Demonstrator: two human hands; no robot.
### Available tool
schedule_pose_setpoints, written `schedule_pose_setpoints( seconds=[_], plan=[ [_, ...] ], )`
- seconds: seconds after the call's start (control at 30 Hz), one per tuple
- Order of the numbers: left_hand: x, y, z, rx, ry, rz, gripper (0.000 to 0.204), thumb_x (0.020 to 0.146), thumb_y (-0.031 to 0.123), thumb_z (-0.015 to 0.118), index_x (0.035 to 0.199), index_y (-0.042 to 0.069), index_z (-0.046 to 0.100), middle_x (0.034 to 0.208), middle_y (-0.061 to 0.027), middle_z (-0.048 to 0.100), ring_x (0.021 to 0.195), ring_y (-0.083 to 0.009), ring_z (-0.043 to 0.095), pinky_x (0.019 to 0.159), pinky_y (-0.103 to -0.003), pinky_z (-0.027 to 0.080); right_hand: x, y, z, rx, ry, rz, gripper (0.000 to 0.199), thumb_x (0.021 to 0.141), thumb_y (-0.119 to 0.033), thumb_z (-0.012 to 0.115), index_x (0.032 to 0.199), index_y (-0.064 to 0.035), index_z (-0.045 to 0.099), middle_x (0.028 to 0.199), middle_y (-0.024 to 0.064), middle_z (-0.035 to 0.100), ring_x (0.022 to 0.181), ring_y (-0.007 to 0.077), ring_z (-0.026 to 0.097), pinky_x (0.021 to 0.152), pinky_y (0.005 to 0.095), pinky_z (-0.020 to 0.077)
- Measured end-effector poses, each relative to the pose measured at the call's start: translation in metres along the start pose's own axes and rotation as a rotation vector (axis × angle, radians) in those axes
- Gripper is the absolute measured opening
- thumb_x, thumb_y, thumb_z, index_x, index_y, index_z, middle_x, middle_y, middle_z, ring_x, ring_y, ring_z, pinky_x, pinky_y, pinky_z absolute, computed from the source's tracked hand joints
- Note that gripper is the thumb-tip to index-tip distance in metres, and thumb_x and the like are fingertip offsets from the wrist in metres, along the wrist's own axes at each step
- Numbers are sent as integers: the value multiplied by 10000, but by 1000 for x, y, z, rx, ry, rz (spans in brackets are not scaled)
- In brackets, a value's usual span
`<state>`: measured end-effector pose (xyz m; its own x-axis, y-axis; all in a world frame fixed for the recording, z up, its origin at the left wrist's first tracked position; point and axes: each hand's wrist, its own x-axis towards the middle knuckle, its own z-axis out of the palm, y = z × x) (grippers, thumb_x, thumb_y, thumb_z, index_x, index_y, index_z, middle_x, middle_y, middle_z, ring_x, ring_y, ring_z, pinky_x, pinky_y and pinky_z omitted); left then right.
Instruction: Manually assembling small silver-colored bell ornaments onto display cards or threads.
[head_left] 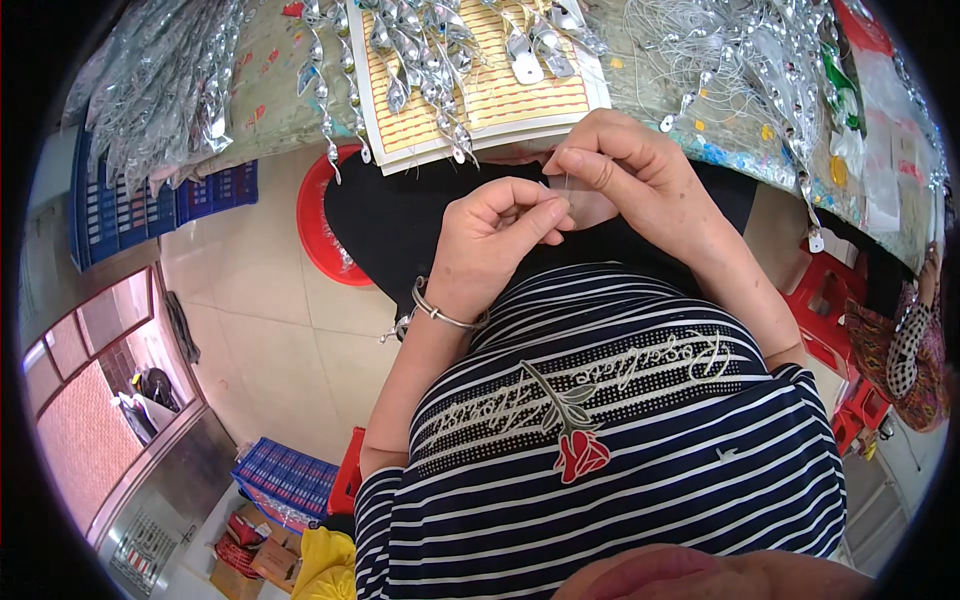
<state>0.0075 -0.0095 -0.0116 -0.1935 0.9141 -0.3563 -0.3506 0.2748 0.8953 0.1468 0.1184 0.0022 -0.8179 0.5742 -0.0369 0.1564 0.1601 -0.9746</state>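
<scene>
My left hand [505,222] and right hand [640,182] each pinch the thin thread [568,187] | it is between them, above my black lap [388,222] | I should hold it lightly taut, with small movements, so it does not slip.

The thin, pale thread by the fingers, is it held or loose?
Held: the thin, pale thread shows as a fine line between the left hand and right hand, both pinched. I cannot tell where its ends are.
</scene>
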Motion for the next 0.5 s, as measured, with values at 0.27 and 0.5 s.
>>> schedule_pose_setpoints(
  seconds=[0.27,0.5],
  plan=[
    [1,-8,-1,50,-7,24,94,861,70,632,905,-12,621,798,-66,664,703,-79,610,646,-194,497,2,-6,-3,-271,-44,-254,69,790,-106,681,834,-56,698,739,28,605,734,155,583,729,261,443],
    [0,-8,-2,164,-28,37,95,863,67,626,917,-10,621,814,-70,667,716,-78,613,650,-196,498,6,1,0,-343,-15,-381,61,747,-100,704,748,-41,686,659,59,585,592,175,583,526,291,455]
  ],
)
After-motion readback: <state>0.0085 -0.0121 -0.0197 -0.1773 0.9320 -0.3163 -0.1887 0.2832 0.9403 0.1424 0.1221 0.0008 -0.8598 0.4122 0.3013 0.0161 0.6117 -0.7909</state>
